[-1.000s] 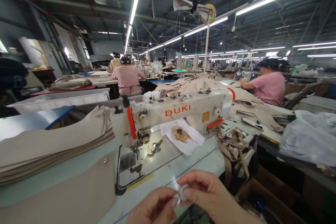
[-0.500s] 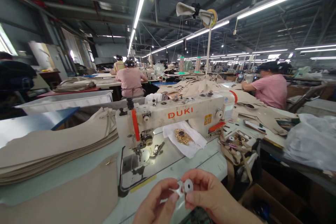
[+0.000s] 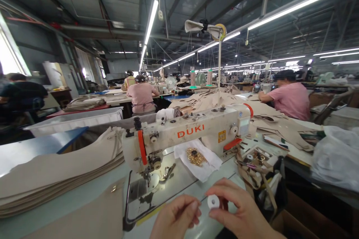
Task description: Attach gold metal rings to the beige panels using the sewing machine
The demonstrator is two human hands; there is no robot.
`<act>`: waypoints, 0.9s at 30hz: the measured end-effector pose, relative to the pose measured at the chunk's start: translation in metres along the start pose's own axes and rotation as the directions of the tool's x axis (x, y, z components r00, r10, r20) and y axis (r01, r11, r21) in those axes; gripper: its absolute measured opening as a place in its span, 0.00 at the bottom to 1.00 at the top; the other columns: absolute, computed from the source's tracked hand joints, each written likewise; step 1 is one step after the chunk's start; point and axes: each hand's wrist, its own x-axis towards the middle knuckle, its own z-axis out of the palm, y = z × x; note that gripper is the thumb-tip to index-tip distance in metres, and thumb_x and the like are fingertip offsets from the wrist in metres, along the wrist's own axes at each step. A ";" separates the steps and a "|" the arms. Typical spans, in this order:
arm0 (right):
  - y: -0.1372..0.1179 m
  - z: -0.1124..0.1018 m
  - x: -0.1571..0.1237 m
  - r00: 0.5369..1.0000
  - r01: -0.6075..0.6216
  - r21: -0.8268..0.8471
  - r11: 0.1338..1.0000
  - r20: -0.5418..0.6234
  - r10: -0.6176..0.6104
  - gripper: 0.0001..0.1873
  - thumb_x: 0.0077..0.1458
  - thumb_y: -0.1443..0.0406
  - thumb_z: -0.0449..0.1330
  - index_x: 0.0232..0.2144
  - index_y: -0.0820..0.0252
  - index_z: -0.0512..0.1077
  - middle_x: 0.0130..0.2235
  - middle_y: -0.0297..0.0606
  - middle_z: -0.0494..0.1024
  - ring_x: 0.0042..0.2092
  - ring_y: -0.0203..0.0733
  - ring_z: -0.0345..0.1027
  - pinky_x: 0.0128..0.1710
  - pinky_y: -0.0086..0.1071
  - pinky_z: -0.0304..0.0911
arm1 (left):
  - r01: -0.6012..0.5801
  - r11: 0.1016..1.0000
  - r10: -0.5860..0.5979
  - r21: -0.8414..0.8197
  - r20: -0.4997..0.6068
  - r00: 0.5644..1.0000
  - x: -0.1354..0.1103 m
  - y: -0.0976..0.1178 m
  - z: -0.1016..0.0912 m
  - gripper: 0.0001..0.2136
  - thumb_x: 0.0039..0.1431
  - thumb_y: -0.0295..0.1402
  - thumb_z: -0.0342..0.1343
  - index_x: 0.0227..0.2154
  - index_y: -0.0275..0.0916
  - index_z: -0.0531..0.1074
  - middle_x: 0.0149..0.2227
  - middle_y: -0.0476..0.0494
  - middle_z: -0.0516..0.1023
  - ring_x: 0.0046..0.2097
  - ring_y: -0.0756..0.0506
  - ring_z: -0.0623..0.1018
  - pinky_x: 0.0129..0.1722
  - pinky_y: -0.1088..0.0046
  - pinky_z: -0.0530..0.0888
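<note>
One machine (image 3: 193, 134) is taking up the table (image 3: 70, 194) ahead, fabric stack (image 3: 56, 164) lying to its left, white cloth (image 3: 200, 157) with gold bits under its arm, parts tray (image 3: 252, 157) sitting to its right. Two hands are working near the bottom edge, well short of the needle plate (image 3: 143, 194). Right hand (image 3: 241, 213) is pinching the bobbin (image 3: 213, 202), flat face toward camera, axis roughly along the view. Left hand (image 3: 176, 218) is sitting just left of it, fingertips together, apparently empty, possibly on thread; cannot tell.
</note>
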 end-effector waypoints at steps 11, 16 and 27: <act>0.021 -0.017 -0.003 0.975 0.170 -0.062 0.983 -0.132 -0.177 0.12 0.51 0.63 0.62 0.39 0.60 0.74 0.34 0.38 0.69 0.28 0.32 0.65 0.30 0.25 0.65 | 0.050 0.603 0.164 0.796 -0.186 0.969 0.138 0.002 0.017 0.16 0.53 0.22 0.51 0.45 0.29 0.71 0.46 0.32 0.75 0.50 0.40 0.73 0.50 0.68 0.66; 0.040 -0.028 -0.017 0.978 0.178 -0.070 0.982 -0.099 -0.184 0.15 0.50 0.62 0.64 0.42 0.56 0.74 0.36 0.40 0.71 0.29 0.33 0.67 0.29 0.24 0.66 | 0.118 0.443 0.127 0.889 -0.192 0.973 0.166 -0.008 0.020 0.11 0.54 0.28 0.56 0.41 0.30 0.72 0.45 0.36 0.75 0.50 0.39 0.71 0.50 0.59 0.65; 0.059 -0.024 -0.016 0.996 0.093 0.046 0.995 -0.010 -0.093 0.17 0.51 0.62 0.63 0.46 0.48 0.72 0.38 0.38 0.70 0.31 0.33 0.67 0.33 0.24 0.66 | 0.107 0.360 0.166 0.927 -0.176 0.970 0.179 -0.017 0.014 0.07 0.57 0.29 0.55 0.37 0.33 0.72 0.42 0.41 0.76 0.48 0.42 0.72 0.49 0.60 0.66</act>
